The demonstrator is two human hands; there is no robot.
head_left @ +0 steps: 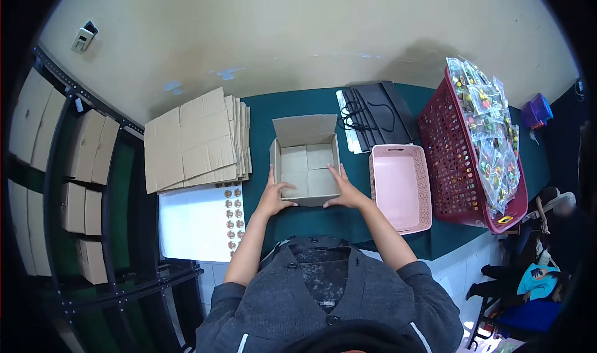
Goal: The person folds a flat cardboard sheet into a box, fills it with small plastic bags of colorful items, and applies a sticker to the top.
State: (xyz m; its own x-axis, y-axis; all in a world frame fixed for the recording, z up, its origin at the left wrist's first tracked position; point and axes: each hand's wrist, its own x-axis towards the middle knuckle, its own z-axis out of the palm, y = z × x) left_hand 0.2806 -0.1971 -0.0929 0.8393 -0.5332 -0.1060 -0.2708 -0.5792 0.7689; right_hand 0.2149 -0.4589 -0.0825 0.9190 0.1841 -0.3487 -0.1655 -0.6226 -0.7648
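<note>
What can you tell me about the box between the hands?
The box is plain brown, apparently cardboard, with an open top and nothing visible inside. Seams cross on its floor. Its far flap stands up. The box sits upright on the green cloth, between a cardboard stack and a pink basket. The left hand touches its near left corner, the right hand its near right corner.
</note>
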